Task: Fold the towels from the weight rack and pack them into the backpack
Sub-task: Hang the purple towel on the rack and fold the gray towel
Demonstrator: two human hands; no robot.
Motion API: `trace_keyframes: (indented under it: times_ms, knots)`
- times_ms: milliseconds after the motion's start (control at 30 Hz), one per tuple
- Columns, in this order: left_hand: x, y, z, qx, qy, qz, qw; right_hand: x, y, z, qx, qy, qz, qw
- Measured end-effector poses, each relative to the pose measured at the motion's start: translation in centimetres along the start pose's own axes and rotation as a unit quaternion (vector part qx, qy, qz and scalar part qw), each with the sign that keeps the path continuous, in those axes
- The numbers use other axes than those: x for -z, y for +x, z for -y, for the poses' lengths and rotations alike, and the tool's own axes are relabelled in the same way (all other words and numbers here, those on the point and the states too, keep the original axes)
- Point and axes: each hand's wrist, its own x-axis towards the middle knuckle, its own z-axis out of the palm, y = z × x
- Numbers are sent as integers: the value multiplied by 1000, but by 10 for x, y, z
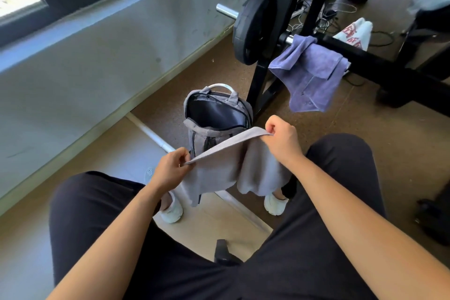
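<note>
Left hand point(170, 168) and right hand point(280, 137) pinching top corners of soft grey terry towel point(258, 173), stretching edge taut above knees, rest hanging limp. Light, floppy cloth; corners giving best hold. Open grey fabric backpack point(216, 117) standing on floor just beyond. Purple towel point(309, 75) draping over black steel weight rack point(365, 56). White cloth point(355, 31) behind bearing red characters, probably unreadable here.
</note>
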Motion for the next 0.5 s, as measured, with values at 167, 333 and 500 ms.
trace_keyframes:
  times_ms: [167,333,500]
  knots:
    - [-6,0,4,75,-94,-49,991,0,-1,3,30,64,-60,996]
    - [-2,6,11,125,-77,-113,983,15,10,-5,-24,120,-136,983]
    - [5,7,8,189,-128,-205,952,16,19,-13,-145,165,-98,971]
